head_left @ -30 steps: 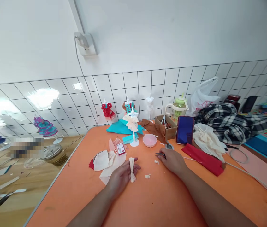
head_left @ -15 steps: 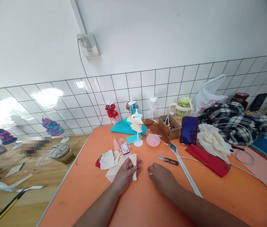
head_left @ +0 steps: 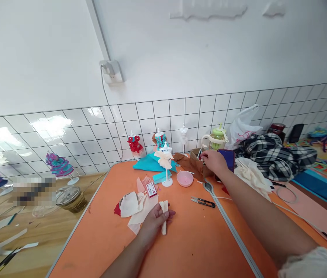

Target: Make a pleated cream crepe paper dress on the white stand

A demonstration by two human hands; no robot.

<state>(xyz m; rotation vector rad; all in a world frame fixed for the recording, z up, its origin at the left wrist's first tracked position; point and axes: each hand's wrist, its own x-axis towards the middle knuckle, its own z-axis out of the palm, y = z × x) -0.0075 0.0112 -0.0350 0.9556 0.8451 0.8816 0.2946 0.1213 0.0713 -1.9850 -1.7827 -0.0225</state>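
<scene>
1 cream bundle [head_left: 164, 207] in left hand [head_left: 153, 221], right hand [head_left: 215, 161] apart.

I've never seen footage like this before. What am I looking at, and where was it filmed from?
There is no machine here, just a person's two bare hands. The single view comes from a camera worn on that person's head, looking forward and down. The left hand holds a narrow bundle of cream cloth over the orange table. The right hand is at a brown box further back; whether it grips anything is too small to tell. Also on the table are snips, a pink bowl, pale scraps and a small white mannequin wearing a cream skirt.
</scene>
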